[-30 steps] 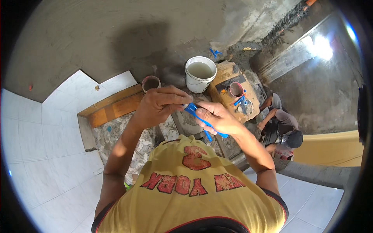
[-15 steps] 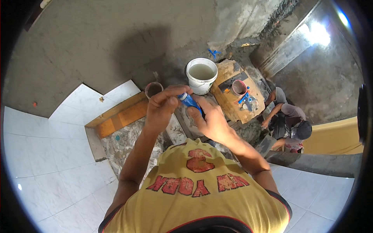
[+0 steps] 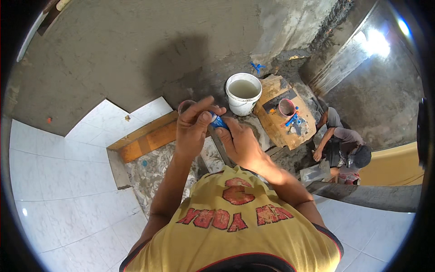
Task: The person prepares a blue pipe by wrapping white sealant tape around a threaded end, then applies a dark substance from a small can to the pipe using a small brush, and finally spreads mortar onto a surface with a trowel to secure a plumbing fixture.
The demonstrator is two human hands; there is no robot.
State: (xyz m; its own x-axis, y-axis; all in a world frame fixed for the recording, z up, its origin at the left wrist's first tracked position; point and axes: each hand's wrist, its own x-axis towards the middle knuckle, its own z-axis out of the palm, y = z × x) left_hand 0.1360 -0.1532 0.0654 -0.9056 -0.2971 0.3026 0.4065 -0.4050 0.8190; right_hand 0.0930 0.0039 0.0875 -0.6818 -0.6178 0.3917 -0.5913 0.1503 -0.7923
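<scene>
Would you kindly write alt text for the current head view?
A person's right hand grips a partly hidden blue object, its end at the left hand. Around are a white bucket of cloudy liquid, white tiles, and another person at right.

Mid-frame, a small plastic piece [image 3: 218, 121] sits between your left hand [image 3: 192, 131] and right hand [image 3: 240, 143], below the bucket [image 3: 241, 107]. Right of that, a cup [image 3: 286, 108] stands on a cardboard sheet [image 3: 281, 133]; wall tiles [image 3: 54, 177] line the left.

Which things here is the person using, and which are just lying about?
In use:
blue object, in the right hand
left hand at its end

Apparently lying about:
white bucket
pink-rimmed pot, on a brown board
small blue pieces, beside the pot
</scene>
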